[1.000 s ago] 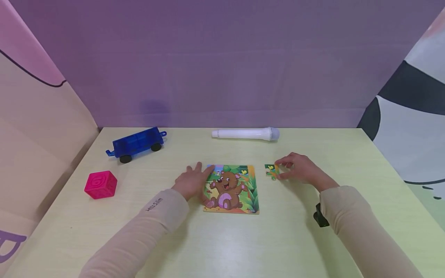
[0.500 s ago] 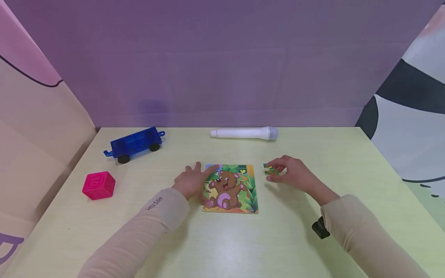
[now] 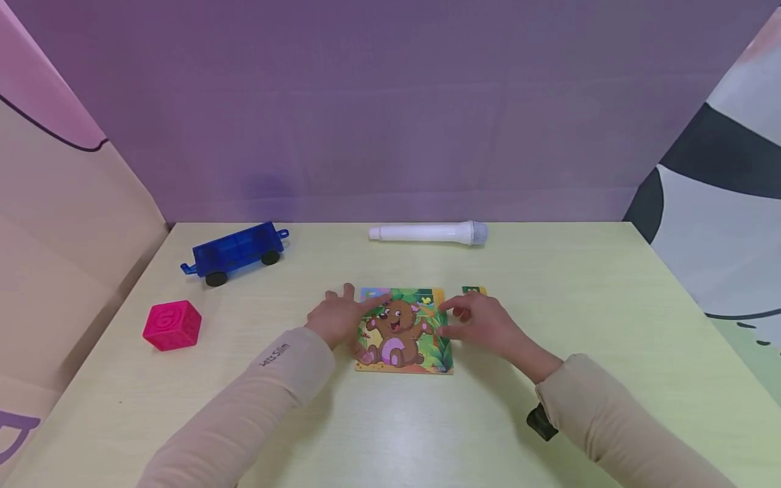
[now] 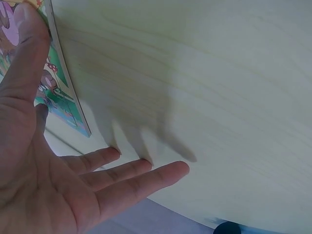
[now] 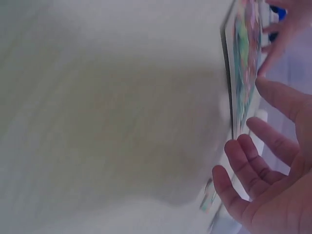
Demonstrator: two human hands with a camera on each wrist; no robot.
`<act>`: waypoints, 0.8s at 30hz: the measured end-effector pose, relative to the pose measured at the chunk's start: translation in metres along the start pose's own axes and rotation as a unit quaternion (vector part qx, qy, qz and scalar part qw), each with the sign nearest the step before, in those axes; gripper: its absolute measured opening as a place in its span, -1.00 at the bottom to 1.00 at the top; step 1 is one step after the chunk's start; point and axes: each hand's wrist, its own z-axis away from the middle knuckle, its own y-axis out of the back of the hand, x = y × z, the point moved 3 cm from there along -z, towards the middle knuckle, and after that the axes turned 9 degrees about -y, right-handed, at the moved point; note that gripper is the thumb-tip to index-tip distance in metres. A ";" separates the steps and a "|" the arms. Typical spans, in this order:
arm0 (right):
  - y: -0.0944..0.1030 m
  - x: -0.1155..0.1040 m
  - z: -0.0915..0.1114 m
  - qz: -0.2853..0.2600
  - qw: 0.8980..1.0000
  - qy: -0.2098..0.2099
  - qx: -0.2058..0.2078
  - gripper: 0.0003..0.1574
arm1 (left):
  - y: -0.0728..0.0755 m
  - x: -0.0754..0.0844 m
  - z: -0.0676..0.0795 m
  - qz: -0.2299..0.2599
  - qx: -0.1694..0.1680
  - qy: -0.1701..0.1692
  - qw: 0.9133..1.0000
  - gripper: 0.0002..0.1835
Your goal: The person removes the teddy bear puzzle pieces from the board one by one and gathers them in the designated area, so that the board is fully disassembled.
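Observation:
A square jigsaw puzzle (image 3: 396, 335) with a bear picture lies flat on the table. My left hand (image 3: 334, 320) is at its left edge, with the thumb over the picture and the other fingers stretched out over the tabletop. My right hand (image 3: 485, 329) is at the puzzle's right edge. In the right wrist view, the thumb and index finger of this hand (image 5: 273, 180) stand apart near the board's edge, with nothing visible between them. A loose puzzle piece (image 3: 474, 289) lies behind the right hand, which covers most of it.
A white toy microphone (image 3: 427, 233) lies near the table's back edge. At the back left stands a blue toy wagon (image 3: 238, 251), with a pink block (image 3: 173, 325) in front of it. A purple wall (image 3: 390, 115) rises behind the table (image 3: 390, 434).
From the loose piece, my right hand has shifted left to the puzzle's right edge. The left hand stays beside the puzzle, its thumb slightly farther over the picture.

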 end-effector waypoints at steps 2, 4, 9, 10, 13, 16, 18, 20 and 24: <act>-0.004 -0.005 0.000 0.016 1.000 0.001 0.000 -0.51 | 0.000 0.000 0.000 0.000 0.000 0.002 1.000 0.17; -0.007 -0.009 0.001 0.029 1.000 -0.006 -0.003 -0.50 | 0.000 -0.001 -0.001 -0.003 -0.002 0.004 1.000 0.16; -0.008 -0.015 0.003 0.079 0.997 -0.021 0.003 -0.51 | 0.000 0.000 -0.002 -0.012 -0.004 0.005 1.000 0.16; -0.008 -0.016 0.004 0.090 0.996 -0.022 0.006 -0.51 | 0.000 0.000 -0.002 -0.014 -0.004 0.005 1.000 0.17; -0.007 -0.018 0.004 0.107 0.994 -0.020 0.010 -0.54 | 0.000 0.000 -0.002 -0.024 -0.002 0.007 1.000 0.17; -0.007 -0.020 0.004 0.113 0.993 -0.014 0.010 -0.57 | 0.000 0.001 -0.003 -0.035 -0.002 0.013 0.999 0.18; -0.007 -0.021 0.003 0.113 0.993 -0.010 0.011 -0.59 | 0.000 0.002 -0.003 -0.038 -0.003 0.017 0.999 0.18; -0.008 -0.022 0.003 0.111 0.994 -0.006 0.012 -0.66 | -0.001 0.002 -0.003 -0.042 -0.002 0.019 0.999 0.18; -0.009 -0.025 0.003 0.116 0.993 0.007 0.013 -0.72 | -0.001 0.003 -0.003 -0.057 0.001 0.013 0.998 0.19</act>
